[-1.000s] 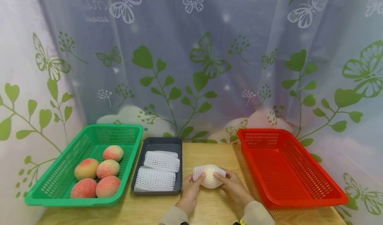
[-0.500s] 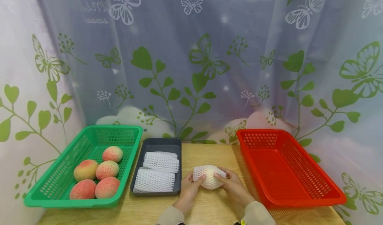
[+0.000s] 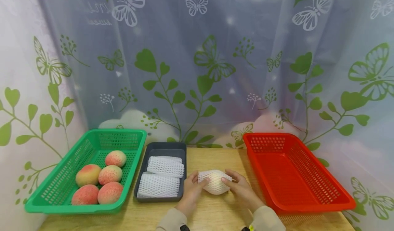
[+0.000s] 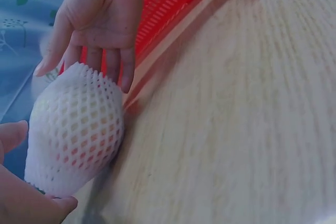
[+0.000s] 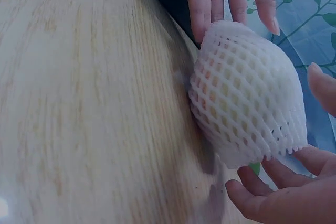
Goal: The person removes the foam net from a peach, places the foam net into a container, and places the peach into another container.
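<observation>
A peach in a white foam net sleeve (image 3: 215, 182) rests on the wooden table between the two hands. Pinkish skin shows through the mesh in the left wrist view, where the sleeve (image 4: 76, 129) covers the fruit and sticks out past it at both ends. My left hand (image 3: 191, 192) is at the sleeve's left end, thumb and fingers apart. At the other end is my right hand (image 3: 244, 191), its fingers spread loosely round the sleeve's edge. In the right wrist view, the right hand's fingertips (image 5: 236, 190) lie close by the net; whether they touch it is unclear.
On the left, a green basket (image 3: 135, 176) holds several uncovered peaches (image 3: 110, 192). Beside it, a dark grey tray (image 3: 166, 150) carries flat white foam net sleeves (image 3: 158, 185). A red basket (image 3: 295, 176) stands at the right. A patterned curtain (image 3: 184, 70) hangs behind the table.
Both hands have loosened from the sleeved peach, their fingers spreading away from it. The left hand has drawn slightly left. The peach stays in about the same place.
</observation>
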`<action>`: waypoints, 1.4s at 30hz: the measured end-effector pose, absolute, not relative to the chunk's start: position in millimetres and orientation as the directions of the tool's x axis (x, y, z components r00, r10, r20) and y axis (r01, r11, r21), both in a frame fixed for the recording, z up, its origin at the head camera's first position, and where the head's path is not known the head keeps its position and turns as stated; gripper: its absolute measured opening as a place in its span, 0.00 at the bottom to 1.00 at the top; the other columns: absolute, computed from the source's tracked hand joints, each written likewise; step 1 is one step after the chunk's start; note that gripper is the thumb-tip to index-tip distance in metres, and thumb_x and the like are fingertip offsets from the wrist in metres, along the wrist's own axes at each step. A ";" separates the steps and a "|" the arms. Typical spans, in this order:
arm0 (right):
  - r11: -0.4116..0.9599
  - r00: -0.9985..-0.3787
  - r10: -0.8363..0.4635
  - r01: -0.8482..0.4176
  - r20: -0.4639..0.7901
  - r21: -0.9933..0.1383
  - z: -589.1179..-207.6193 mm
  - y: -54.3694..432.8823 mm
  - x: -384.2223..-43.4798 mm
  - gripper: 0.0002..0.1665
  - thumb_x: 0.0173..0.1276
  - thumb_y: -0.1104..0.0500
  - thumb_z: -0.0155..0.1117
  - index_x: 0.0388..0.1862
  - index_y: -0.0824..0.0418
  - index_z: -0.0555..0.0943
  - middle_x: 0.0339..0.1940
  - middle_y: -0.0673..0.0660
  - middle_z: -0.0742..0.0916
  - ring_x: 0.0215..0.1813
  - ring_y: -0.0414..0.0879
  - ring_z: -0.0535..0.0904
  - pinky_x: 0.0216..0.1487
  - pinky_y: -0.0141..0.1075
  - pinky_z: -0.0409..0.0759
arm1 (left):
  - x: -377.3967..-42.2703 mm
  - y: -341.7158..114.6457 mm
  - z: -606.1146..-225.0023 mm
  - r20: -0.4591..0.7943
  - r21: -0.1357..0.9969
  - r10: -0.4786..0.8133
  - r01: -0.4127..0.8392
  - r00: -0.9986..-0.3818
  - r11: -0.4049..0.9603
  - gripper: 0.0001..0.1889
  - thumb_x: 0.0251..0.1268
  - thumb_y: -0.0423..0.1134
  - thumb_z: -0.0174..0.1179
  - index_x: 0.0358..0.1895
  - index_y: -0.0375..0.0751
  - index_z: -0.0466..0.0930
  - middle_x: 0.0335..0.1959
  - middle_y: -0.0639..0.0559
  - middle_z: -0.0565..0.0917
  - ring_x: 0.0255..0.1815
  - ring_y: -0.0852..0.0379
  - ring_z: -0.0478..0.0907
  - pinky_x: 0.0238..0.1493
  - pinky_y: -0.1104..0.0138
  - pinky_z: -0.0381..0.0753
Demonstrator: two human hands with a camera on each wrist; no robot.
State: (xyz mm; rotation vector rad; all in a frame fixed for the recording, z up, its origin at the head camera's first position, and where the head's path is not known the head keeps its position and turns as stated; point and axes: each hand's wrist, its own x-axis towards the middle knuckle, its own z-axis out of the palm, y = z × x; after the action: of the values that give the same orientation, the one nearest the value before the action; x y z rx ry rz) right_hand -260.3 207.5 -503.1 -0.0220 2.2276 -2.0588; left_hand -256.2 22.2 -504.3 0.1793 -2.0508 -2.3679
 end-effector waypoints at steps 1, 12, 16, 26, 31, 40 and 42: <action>0.078 -0.994 -0.084 0.062 -0.068 -0.995 -502.6 207.6 -260.4 0.37 0.66 0.57 0.65 0.69 0.71 0.64 0.68 0.70 0.69 0.63 0.59 0.68 0.63 0.54 0.70 | -256.9 21.0 -502.9 -0.082 0.987 -0.078 -0.070 -0.994 -0.145 0.36 0.58 0.31 0.65 0.67 0.19 0.58 0.64 0.21 0.64 0.67 0.29 0.61 0.66 0.50 0.67; 0.201 -0.996 -0.083 0.016 -0.033 -0.979 -483.1 210.9 -257.6 0.36 0.66 0.56 0.65 0.69 0.66 0.66 0.70 0.69 0.68 0.68 0.66 0.65 0.63 0.55 0.71 | -262.8 4.4 -488.4 -0.050 0.996 -0.010 -0.049 -0.999 -0.079 0.35 0.61 0.35 0.65 0.67 0.24 0.61 0.65 0.28 0.66 0.67 0.31 0.61 0.68 0.50 0.65; 0.242 -0.996 -0.092 -0.011 -0.012 -0.970 -469.5 215.0 -255.9 0.37 0.66 0.54 0.66 0.70 0.62 0.65 0.71 0.66 0.67 0.71 0.67 0.61 0.66 0.58 0.66 | -262.7 -3.0 -477.1 0.002 1.000 0.020 0.002 -1.000 -0.025 0.33 0.61 0.35 0.64 0.66 0.25 0.63 0.64 0.28 0.69 0.67 0.32 0.62 0.68 0.49 0.65; 0.271 -0.995 -0.096 -0.062 0.037 -0.961 -442.5 228.2 -253.1 0.39 0.65 0.53 0.66 0.72 0.59 0.63 0.73 0.64 0.66 0.72 0.64 0.59 0.67 0.59 0.64 | -266.3 -27.3 -452.9 0.073 0.991 0.100 0.084 -0.992 0.104 0.34 0.61 0.45 0.66 0.68 0.36 0.66 0.67 0.37 0.69 0.70 0.36 0.61 0.69 0.47 0.61; 0.267 -0.994 -0.093 -0.088 0.065 -0.960 -438.1 236.4 -249.8 0.39 0.66 0.52 0.66 0.72 0.57 0.62 0.73 0.62 0.66 0.73 0.62 0.59 0.69 0.57 0.63 | -265.3 -43.4 -445.3 0.082 0.989 0.115 0.095 -0.990 0.117 0.35 0.60 0.47 0.67 0.69 0.40 0.66 0.69 0.40 0.68 0.72 0.38 0.58 0.69 0.45 0.60; 0.315 -0.994 -0.078 -0.094 0.073 -0.945 -433.7 251.8 -239.8 0.39 0.67 0.51 0.64 0.73 0.54 0.61 0.73 0.61 0.66 0.73 0.61 0.59 0.68 0.61 0.61 | -261.2 -66.6 -442.6 0.107 0.987 0.107 0.119 -0.988 0.106 0.36 0.58 0.46 0.68 0.70 0.43 0.65 0.70 0.41 0.67 0.73 0.41 0.57 0.70 0.45 0.58; 0.329 -0.994 -0.077 -0.099 0.077 -0.939 -433.8 254.9 -236.8 0.39 0.67 0.50 0.64 0.73 0.53 0.61 0.73 0.60 0.66 0.72 0.60 0.60 0.67 0.61 0.62 | -259.0 -71.5 -444.4 0.111 0.986 0.098 0.122 -0.989 0.111 0.36 0.58 0.44 0.68 0.70 0.43 0.66 0.69 0.41 0.68 0.73 0.41 0.57 0.70 0.45 0.58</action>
State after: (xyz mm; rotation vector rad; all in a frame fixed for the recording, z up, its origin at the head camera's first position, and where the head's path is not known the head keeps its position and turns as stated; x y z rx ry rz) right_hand -236.8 254.9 -433.8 -0.1705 2.5757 -1.8230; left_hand -259.0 -71.5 -444.4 -0.2304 -2.3276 -2.0704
